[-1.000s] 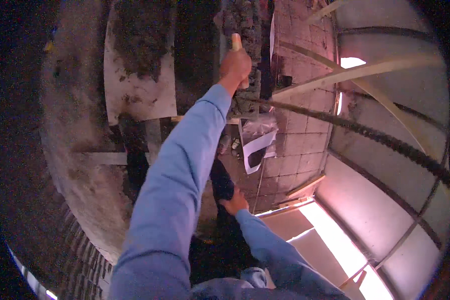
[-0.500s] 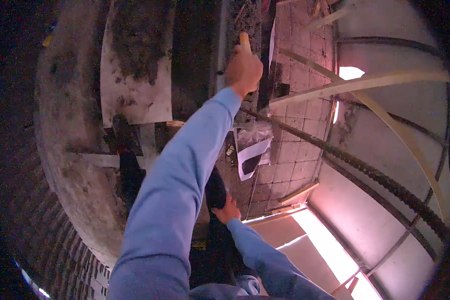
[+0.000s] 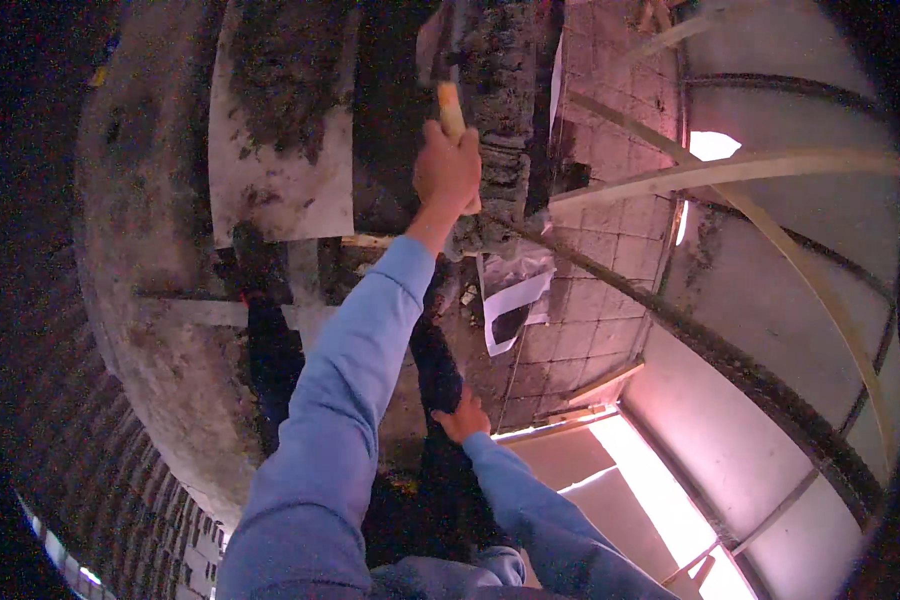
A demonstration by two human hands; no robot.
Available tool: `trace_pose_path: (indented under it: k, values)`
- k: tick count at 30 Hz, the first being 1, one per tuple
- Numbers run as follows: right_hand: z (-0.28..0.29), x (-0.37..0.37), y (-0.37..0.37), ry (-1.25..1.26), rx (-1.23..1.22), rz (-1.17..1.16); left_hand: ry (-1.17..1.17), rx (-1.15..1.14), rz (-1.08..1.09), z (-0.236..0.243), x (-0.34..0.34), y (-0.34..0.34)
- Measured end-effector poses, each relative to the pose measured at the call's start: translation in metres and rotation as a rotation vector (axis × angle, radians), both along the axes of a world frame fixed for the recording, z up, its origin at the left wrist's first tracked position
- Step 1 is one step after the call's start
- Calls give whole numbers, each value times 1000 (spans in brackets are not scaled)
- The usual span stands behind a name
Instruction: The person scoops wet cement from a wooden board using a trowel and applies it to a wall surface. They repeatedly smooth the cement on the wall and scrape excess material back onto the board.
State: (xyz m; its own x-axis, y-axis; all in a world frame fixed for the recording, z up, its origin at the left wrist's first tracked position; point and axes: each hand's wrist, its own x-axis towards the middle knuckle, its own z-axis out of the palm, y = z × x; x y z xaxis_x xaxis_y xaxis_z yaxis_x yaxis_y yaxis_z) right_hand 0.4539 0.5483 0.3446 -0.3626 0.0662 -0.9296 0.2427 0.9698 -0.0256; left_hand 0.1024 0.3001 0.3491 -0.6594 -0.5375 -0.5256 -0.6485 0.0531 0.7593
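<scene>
My left hand (image 3: 446,172) grips the light wooden handle (image 3: 448,100) of a tool, with a dark metal part (image 3: 445,55) at its far end, hard to make out. Just right of it runs a strip of rough, wet-looking grey material (image 3: 500,120), like mortar. My right hand (image 3: 460,415) rests lower down with its fingers round my dark-trousered leg (image 3: 430,360). Left of my left hand lies a white sheet (image 3: 320,190) smeared with dark grey material. A torn white wrapper (image 3: 510,298) lies below the strip.
A tiled or grid-scored surface (image 3: 600,270) extends to the right, crossed by long wooden battens (image 3: 720,165) and a crusted dark bar (image 3: 730,370). Pale panels in metal frames (image 3: 780,260) stand beyond, with bright gaps. A dark ribbed surface (image 3: 140,440) is at the lower left.
Since half a second ago my left hand and the tool have moved left and down, uncovering more of the grey strip. My right hand stays on my leg.
</scene>
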Motion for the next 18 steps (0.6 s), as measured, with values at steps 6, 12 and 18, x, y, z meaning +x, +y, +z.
trace_pose_path:
  k: [6,12,18]
  values:
    - [-2,1,2,-18,-35,-19,8,-68,55,4,1,31]
    - [-9,4,-2,-70,43,-42,109,-67,-72,18,-32,20]
    - [-13,3,-4,-23,17,32,127,-239,-233,5,-82,-3]
